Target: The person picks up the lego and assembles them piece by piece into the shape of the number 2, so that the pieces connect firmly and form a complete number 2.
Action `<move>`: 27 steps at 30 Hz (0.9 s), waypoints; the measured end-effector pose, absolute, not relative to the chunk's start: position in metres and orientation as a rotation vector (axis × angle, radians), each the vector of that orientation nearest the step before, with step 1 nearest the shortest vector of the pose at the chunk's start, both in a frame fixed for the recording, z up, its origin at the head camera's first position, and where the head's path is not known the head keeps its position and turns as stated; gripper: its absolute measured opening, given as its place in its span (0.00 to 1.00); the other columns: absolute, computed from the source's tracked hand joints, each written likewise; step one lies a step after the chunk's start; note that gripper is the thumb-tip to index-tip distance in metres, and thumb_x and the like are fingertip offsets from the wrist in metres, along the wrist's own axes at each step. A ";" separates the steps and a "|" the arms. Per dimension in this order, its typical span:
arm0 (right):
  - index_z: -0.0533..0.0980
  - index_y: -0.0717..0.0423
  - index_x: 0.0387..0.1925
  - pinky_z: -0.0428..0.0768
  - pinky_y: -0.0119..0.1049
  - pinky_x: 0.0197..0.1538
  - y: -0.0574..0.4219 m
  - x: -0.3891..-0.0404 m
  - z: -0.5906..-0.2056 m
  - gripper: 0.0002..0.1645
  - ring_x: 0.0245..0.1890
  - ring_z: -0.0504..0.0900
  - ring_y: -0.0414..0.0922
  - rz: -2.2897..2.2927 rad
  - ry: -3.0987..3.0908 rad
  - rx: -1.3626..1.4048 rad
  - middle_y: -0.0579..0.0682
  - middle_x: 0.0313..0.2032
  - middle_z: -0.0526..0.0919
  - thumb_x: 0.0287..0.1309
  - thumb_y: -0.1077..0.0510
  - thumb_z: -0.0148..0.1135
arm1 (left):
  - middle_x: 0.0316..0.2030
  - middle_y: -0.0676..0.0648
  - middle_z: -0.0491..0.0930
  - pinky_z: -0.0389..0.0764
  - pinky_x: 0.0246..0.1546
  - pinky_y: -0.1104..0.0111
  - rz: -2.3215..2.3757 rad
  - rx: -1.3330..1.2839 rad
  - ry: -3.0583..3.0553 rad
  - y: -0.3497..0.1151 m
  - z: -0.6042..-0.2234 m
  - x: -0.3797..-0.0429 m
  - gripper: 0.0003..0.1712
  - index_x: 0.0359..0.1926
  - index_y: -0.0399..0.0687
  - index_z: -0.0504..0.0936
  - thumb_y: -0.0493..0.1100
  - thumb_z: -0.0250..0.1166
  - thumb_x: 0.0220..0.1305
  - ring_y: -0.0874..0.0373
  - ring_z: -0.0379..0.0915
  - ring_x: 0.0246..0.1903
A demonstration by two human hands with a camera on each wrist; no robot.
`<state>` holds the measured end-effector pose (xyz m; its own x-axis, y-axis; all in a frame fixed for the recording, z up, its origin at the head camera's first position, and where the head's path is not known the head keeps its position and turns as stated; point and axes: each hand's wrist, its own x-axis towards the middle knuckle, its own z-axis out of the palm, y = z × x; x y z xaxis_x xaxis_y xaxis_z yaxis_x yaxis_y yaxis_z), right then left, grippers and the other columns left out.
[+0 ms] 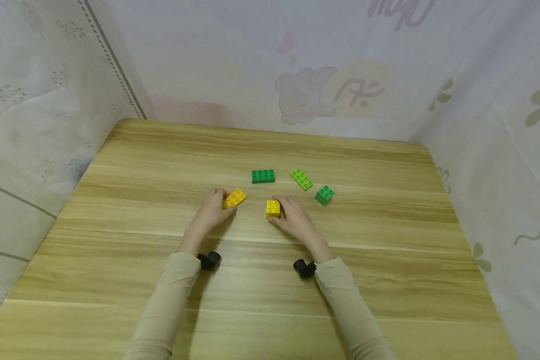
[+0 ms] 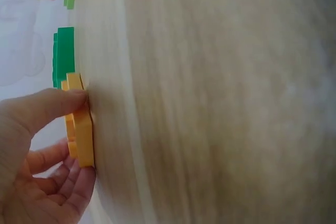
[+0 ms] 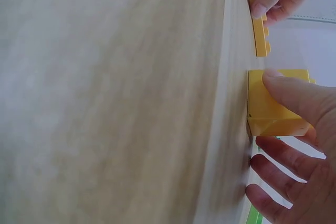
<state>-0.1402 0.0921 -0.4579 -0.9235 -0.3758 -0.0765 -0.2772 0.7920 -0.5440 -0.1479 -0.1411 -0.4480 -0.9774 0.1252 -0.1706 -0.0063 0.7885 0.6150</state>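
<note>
My left hand (image 1: 211, 210) grips a flat orange-yellow toy brick (image 1: 235, 198) with two rows of studs, thumb on its near side and fingers at the far side and end. In the left wrist view this brick (image 2: 83, 129) lies at the tabletop. To the right, my right hand (image 1: 294, 220) holds a taller yellow square brick (image 1: 273, 208) between thumb and index finger. The right wrist view has the thumb across the yellow brick's side (image 3: 278, 100), its base at the wood, while the other fingers are spread beside it. A gap separates the two bricks.
Beyond the hands lie a dark green brick (image 1: 263, 176), a flat light green brick (image 1: 301, 179) and a green square brick (image 1: 324, 194). The wooden table (image 1: 252, 310) meets patterned wall sheets (image 1: 216, 60). Black wrist devices (image 1: 210, 260) sit by both sleeves.
</note>
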 end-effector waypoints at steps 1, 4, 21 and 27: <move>0.62 0.52 0.63 0.67 0.46 0.63 0.092 -0.140 -0.458 0.36 0.59 0.69 0.50 -0.810 2.797 -0.512 0.54 0.58 0.71 0.55 0.47 0.62 | 0.49 0.32 0.66 0.71 0.49 0.55 0.954 0.105 2.773 -0.141 -0.448 -0.148 0.26 0.53 0.28 0.68 0.41 0.63 0.58 0.43 0.64 0.47; 0.63 0.52 0.62 0.67 0.46 0.62 0.091 -0.141 -0.457 0.35 0.58 0.70 0.50 -0.823 2.790 -0.505 0.54 0.57 0.72 0.54 0.48 0.62 | 0.48 0.33 0.67 0.72 0.49 0.56 0.948 0.146 2.767 -0.139 -0.448 -0.149 0.26 0.53 0.29 0.68 0.41 0.63 0.58 0.45 0.65 0.46; 0.67 0.54 0.57 0.72 0.44 0.59 0.105 -0.145 -0.444 0.30 0.54 0.73 0.48 -1.079 2.650 -0.305 0.51 0.52 0.75 0.54 0.51 0.64 | 0.46 0.36 0.68 0.72 0.50 0.56 0.967 0.240 2.741 -0.134 -0.450 -0.152 0.26 0.53 0.30 0.70 0.42 0.64 0.57 0.47 0.65 0.45; 0.67 0.52 0.57 0.72 0.44 0.59 0.111 -0.144 -0.436 0.30 0.55 0.73 0.48 -1.059 2.665 -0.285 0.50 0.53 0.75 0.53 0.50 0.64 | 0.44 0.36 0.70 0.72 0.46 0.58 0.922 0.318 2.756 -0.127 -0.448 -0.152 0.25 0.51 0.30 0.72 0.43 0.64 0.56 0.48 0.66 0.42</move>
